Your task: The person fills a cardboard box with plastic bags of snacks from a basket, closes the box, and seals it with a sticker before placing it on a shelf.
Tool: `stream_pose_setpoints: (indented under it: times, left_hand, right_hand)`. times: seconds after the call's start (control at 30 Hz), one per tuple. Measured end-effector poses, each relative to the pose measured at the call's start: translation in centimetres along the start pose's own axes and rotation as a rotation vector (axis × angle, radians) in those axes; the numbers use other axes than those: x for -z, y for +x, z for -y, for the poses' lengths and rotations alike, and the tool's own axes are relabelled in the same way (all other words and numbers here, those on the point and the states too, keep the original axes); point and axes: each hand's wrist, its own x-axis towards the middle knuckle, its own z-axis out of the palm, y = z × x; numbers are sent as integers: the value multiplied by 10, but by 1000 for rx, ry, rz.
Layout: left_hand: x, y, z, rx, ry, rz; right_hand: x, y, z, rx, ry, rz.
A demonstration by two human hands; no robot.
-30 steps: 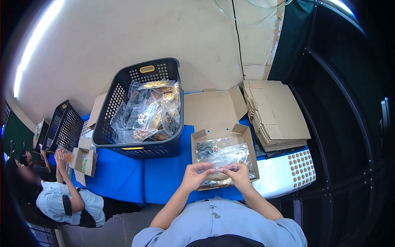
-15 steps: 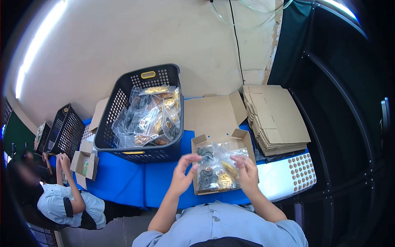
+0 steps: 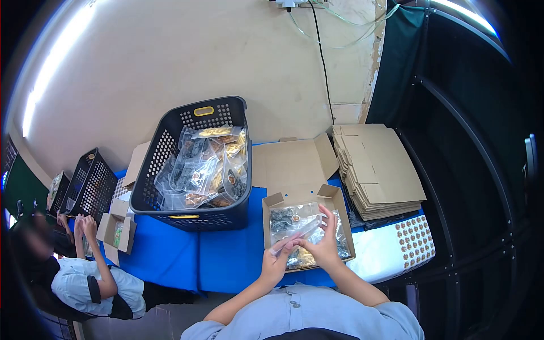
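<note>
Hands close together at the thumbs, a person works with a slim, glossy clear plastic bag [image 3: 298,233], tilted above an open brown cardboard box [image 3: 294,197]. The left hand [image 3: 274,266] pinches the bag's lower end between thumb and fingers; the right hand [image 3: 322,247], fingers raised, meets the upper end, though whether it grips cannot be told. Inside the box lie flat, shiny packets [image 3: 285,218], some with dark, rounded pieces. Left of the box, a black plastic basket [image 3: 226,219], pierced with round holes, brims with crinkled packets [image 3: 204,170]; to its right rises a stack of matte, flattened cardboard [image 3: 382,170], ragged-edged, beyond a sheet [image 3: 415,241] dotted with small brown discs. Smooth blue cloth [image 3: 221,255] spreads beneath the box. The bag and hands hide part of the packets below, and the bag's contents are hard to make out. Well left of the box, dark lens edges partly swallow another person [image 3: 99,283]; above it, a white fitting [image 3: 288,3] is cut off by the frame
</note>
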Motion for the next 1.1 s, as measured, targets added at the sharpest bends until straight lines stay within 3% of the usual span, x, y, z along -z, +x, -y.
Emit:
stream_pose_setpoints:
  times: [0.07,0.1,0.17,0.33,0.47,0.53,0.63,0.7,0.77,0.87,0.9,0.97,1.0,1.03,1.1]
  left_hand:
    - [3,-2,-4,8,79,1]
    - [3,-2,-5,-1,39,25]
    - [4,0,-9,-18,-5,47]
    - [21,3,-29,-7,-102,276]
    - [33,7,-28,-20,38,279]
    - [29,11,-32,-65,-139,-27]
    - [43,19,-17,-157,129,40]
    - [31,16,-6,-83,96,111]
    - [10,12,7,-250,186,114]
    - [1,12,19,-186,41,9]
    - [-2,11,13,-108,-17,-29]
    - [-1,10,9,-66,19,-56]
    - [0,8,12,-80,45,-93]
    - [2,7,15,-94,73,-130]
    - [9,6,18,-76,161,-112]
  right_hand:
    - [4,7,-9,-142,308,133]
    - [8,7,-12,-142,306,134]
    - [16,11,-14,-429,579,316]
    - [32,16,-7,-415,516,353]
    - [43,21,-7,-437,550,391]
    - [44,23,-6,-369,523,242]
    - [35,22,7,-273,338,88]
    - [20,9,8,-281,385,123]
    - [8,3,20,101,5,285]
    - [-4,1,17,178,76,323]
    - [-6,0,11,176,74,321]
    - [-8,-1,0,45,-138,65]
    - [-12,0,11,-43,-32,-107]
    - [-10,3,6,-42,-33,-109]
    - [-2,8,-12,-218,215,112]
